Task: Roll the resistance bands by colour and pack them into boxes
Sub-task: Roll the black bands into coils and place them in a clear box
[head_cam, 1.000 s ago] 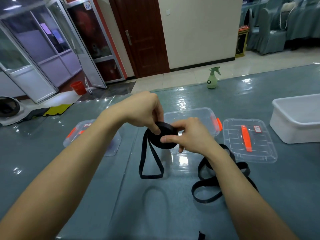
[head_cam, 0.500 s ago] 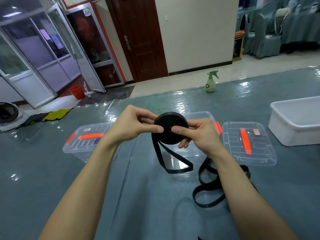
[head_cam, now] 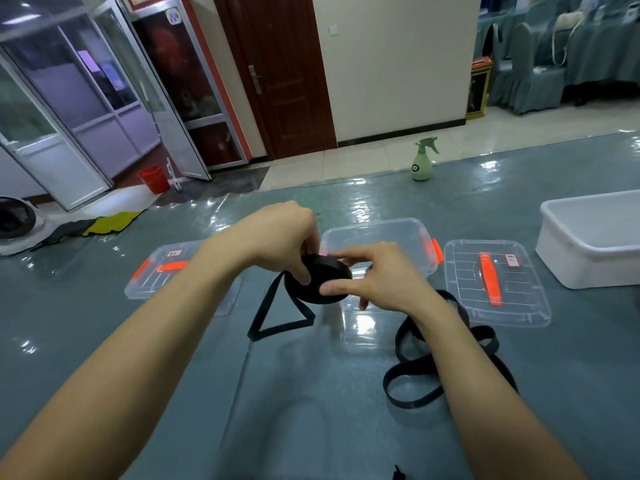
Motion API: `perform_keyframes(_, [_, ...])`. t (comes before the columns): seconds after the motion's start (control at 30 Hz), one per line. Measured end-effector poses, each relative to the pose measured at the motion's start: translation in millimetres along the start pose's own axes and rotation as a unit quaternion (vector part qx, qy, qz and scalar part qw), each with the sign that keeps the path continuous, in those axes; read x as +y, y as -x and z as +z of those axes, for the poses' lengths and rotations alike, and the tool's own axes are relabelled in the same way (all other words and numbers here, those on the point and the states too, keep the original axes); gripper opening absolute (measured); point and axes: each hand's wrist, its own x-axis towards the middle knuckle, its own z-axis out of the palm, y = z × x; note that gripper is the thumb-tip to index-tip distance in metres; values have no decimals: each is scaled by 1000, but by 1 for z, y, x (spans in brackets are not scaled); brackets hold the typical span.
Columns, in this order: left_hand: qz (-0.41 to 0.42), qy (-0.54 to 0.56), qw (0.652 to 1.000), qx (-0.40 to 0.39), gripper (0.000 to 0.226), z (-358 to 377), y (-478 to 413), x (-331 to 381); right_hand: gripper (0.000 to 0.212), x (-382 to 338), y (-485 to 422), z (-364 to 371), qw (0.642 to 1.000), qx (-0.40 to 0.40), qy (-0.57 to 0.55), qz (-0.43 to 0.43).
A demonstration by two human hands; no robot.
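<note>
Just before the clear box (head_cam: 381, 227), my left hand (head_cam: 277, 240) and right hand (head_cam: 377, 280) pinch the black roll (head_cam: 323, 280). I should wind tight, feeding the tail (head_cam: 273, 318), seemingly untwisted, in flat.

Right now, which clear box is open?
The middle clear box: lidless, orange latch on its right end. The left clear box has its orange-handled lid on; a separate lid lies flat to the middle one's right.

Left hand (head_cam: 280, 237) and right hand (head_cam: 384, 282) bare; both forearms (head_cam: 180, 327) bare.
</note>
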Motion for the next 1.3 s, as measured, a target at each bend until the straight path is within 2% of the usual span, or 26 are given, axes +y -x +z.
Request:
perform_keyframes(0.1, [32,-38,999,7,26,1,-9,8,26,-3,-5,9,999,5,31,-7])
perform_keyframes(0.13, [34,-9,999,0,26,1,-9,5,20,-1,-5,9,1000,14,11,-7])
perform_keyframes(0.23, [17,183,983,-25,25,6,-2,-20,11,6,-2,1,996,44,-78,2])
perform_keyframes(0.3, [-6,294,956,-21,26,22,6,-37,15,9,0,-3,989,71,-132,4])
perform_keyframes(0.37, [-19,404,915,-3,34,45,14,-44,15,11,-1,-7,980,99,-170,-5])
perform_keyframes(0.5, [-34,526,848,61,49,77,15,-40,18,15,-1,-11,963,127,-237,-14])
perform_keyframes(0.77, [-38,574,810,113,46,71,12,-32,35,24,-1,6,926,142,-349,-3])
perform_keyframes(0.83, [-46,559,819,121,40,66,13,-29,35,27,-1,8,925,128,-357,-1])
perform_keyframes(0.93, [-54,496,861,101,29,51,15,-32,34,30,1,6,946,81,-314,11])
perform_keyframes(1.03, [-41,361,930,65,18,34,15,-34,57,28,4,-1,983,74,-167,30])
perform_keyframes(1.1, [-25,240,970,37,21,26,11,-27,67,25,4,-2,995,61,-73,31])
perform_keyframes(1.13, [-15,185,982,17,19,23,9,-21,66,22,3,1,998,44,-37,28])
perform_keyframes(1.2, [2,87,996,-10,18,19,3,-7,43,20,0,9,1000,5,15,21])
perform_keyframes(1.3, [9,37,999,-4,21,17,-2,1,17,23,-2,19,999,-1,-28,22])
